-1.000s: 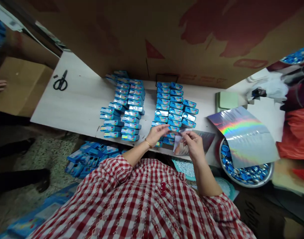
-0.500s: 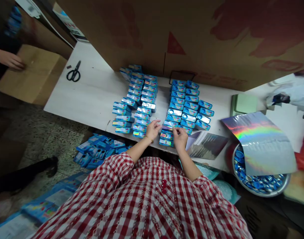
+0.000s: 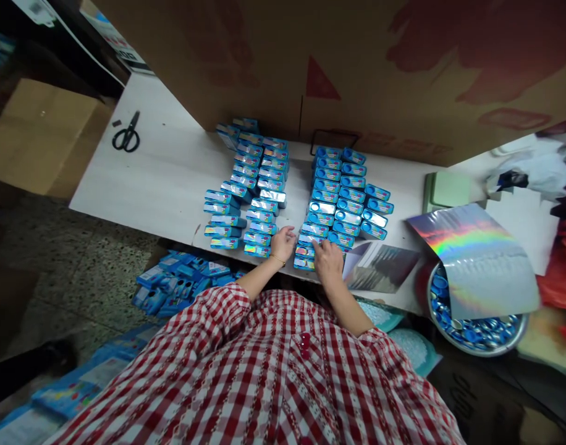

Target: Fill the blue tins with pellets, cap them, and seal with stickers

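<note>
- The left hand [image 3: 283, 242] is laid at the near edge of the white table [image 3: 167, 185], with the fingers spread and resting beside the nearest small blue boxes [image 3: 306, 250]; nothing is clamped in it.
- The right hand [image 3: 328, 258] is placed just to the right of these boxes, with the fingertips pressed on top of them. The fingers are bent, and it cannot be told if anything is pinched between them.
- The two hands are kept near each other, with the front boxes of the right group between them.
- The blue boxes are arranged in two groups on the table: a left group [image 3: 246, 185] and a right group [image 3: 343, 191], each in rows running away from the person.
- A holographic sheet [image 3: 477, 259] is seen at the right, lying partly over a round metal bowl [image 3: 477, 337] filled with blue pieces.
- A smaller silver sheet [image 3: 380, 267] is lying on the table just beside the right hand.
- Black scissors [image 3: 126, 133] are lying far to the left on the table, well apart from the hands.
- A large cardboard wall [image 3: 311, 62] is standing behind the boxes.
- More blue packs [image 3: 176, 285] are piled on the floor under the table edge.
- A red and white checked shirt [image 3: 264, 377] is worn by the person.
</note>
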Demonstrator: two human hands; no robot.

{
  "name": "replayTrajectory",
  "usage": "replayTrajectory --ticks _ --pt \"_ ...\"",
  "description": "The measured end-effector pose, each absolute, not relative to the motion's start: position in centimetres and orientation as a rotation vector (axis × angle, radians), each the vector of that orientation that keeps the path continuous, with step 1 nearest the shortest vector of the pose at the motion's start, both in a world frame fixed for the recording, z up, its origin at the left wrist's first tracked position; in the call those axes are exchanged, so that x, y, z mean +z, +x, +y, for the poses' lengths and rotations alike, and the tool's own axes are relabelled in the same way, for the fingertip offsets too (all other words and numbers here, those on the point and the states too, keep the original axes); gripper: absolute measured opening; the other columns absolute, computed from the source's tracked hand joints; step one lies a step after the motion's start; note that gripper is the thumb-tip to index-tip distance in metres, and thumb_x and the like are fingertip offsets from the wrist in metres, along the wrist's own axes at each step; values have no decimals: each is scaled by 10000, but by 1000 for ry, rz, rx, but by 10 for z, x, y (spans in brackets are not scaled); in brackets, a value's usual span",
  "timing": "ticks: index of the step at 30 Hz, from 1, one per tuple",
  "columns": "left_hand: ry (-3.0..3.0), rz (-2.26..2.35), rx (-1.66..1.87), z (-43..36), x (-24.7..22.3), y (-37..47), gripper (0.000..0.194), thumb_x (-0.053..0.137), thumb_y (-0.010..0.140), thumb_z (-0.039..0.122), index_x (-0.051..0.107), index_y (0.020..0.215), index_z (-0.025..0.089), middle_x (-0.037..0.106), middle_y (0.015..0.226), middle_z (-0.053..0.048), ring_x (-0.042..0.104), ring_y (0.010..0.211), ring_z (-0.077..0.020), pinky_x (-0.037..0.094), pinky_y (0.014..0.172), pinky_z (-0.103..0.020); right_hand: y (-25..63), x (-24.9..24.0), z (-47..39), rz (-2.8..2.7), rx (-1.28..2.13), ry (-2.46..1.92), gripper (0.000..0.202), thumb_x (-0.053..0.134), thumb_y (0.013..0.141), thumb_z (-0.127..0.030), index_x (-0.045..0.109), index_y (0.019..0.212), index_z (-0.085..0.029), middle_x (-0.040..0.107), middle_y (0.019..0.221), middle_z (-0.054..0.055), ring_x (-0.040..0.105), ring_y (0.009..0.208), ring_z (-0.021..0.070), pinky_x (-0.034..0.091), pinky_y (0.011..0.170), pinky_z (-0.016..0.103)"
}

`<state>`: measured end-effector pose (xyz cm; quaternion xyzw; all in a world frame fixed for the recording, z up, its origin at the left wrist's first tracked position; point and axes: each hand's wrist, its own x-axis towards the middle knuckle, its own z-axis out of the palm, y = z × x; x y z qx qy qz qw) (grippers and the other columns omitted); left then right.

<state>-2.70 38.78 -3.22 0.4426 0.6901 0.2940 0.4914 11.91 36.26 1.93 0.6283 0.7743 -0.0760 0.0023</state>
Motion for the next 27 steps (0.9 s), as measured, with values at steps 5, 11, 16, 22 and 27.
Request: replayTrajectory --ticks 5,11,16,22,27 --pt "1387 1531 982 392 12 -3 262 497 820 228 600 1054 172 609 1035 -88 567 946 -171 441 864 -304 139 50 346 2495 -220 1987 372 402 839 -150 615 1136 -224 590 886 105 509 786 205 397 693 335" --pt "1622 1052 763 415 53 89 431 670 701 341 610 1098 184 638 1097 -83 554 1033 -220 405 922 -340 242 83 346 2450 103 2629 363 378 869 -226 603 1153 -234 576 1002 104 510 957 219 418 839 383" --pt "1392 1079 611 420 35 139 246 488 822 276 687 855 135 696 798 -57 616 769 -173 461 722 -278 287 61 366 2515 -27 2302 304 423 882 -260 633 1102 -246 621 1044 81 524 922 201 434 822 340" --pt "1135 1139 704 414 18 149 252 480 820 279 682 827 127 682 715 -19 601 688 -138 453 642 -236 283 47 358 2560 31 2261 287 404 888 -193 651 1031 -224 634 1084 82 563 924 176 434 825 305" --pt "1312 1220 697 421 17 141 243 484 827 271 693 819 147 699 778 -39 614 757 -165 458 720 -269 273 112 347 2629 -242 2244 177 476 839 -236 646 877 -206 627 984 84 562 934 204 446 830 356"
